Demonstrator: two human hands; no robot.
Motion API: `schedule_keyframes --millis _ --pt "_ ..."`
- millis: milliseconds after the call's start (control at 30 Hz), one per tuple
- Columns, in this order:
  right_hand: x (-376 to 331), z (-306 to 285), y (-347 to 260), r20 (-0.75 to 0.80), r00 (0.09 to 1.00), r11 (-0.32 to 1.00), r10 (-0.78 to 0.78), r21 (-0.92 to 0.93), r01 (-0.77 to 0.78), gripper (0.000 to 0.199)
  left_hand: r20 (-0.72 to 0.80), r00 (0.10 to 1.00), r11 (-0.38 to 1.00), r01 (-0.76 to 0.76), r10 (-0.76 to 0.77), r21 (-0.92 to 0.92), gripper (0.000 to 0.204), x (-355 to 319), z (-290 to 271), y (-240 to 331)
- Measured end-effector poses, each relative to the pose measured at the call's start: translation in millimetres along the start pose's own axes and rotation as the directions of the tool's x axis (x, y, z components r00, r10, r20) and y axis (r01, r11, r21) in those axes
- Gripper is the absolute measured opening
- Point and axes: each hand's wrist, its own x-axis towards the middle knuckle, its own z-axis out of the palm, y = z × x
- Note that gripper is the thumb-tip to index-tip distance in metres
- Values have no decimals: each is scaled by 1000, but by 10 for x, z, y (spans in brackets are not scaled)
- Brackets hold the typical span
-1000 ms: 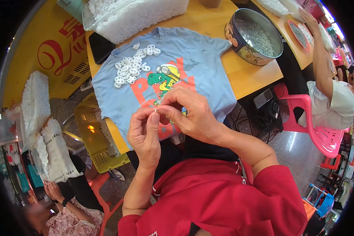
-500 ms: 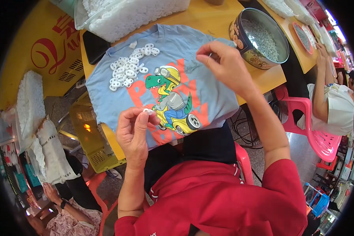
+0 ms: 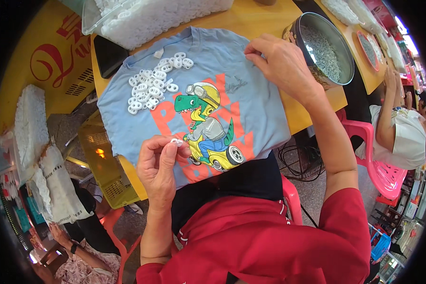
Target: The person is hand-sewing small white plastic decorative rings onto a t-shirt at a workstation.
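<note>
A light blue T-shirt [image 3: 128,125] with a cartoon dinosaur print lies spread over the table edge and my lap. Between the thumb and fingers of my left hand [image 3: 158,163] is a small white plastic piece [image 3: 176,141], held above the print. My right hand [image 3: 286,66] is over the shirt's far right part, beside the round tin; its thumb and fingers are bent together, and anything between them is too small to make out. A pile of white two-holed plastic pieces [image 3: 146,87] rests on the shirt. Several tiny grey metal pieces [image 3: 235,84] lie right of the print.
The round tin [image 3: 350,71] at the right holds many small silvery metal pieces. A clear tub [image 3: 142,28] full of white pieces stands at the far left, by a black flat object [image 3: 109,54]. Other people sit on both sides, with a pink chair [image 3: 386,175] at right.
My right hand has shifted slightly right and farther away, uncovering the grey metal pieces on the shirt. My left hand still pinches the white piece. The whole view has moved a little.
</note>
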Motion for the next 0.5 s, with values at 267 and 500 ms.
schedule_keyframes --millis 267,500 --pt "48 29 -26 73 995 997 -66 -34 69 15 4 1000 1000 2 -1 -19 8 20 13 -14" --pt "28 -49 -139 105 994 999 -31 35 27 17 14 999 999 -31 30 30 9 10 3 -25"
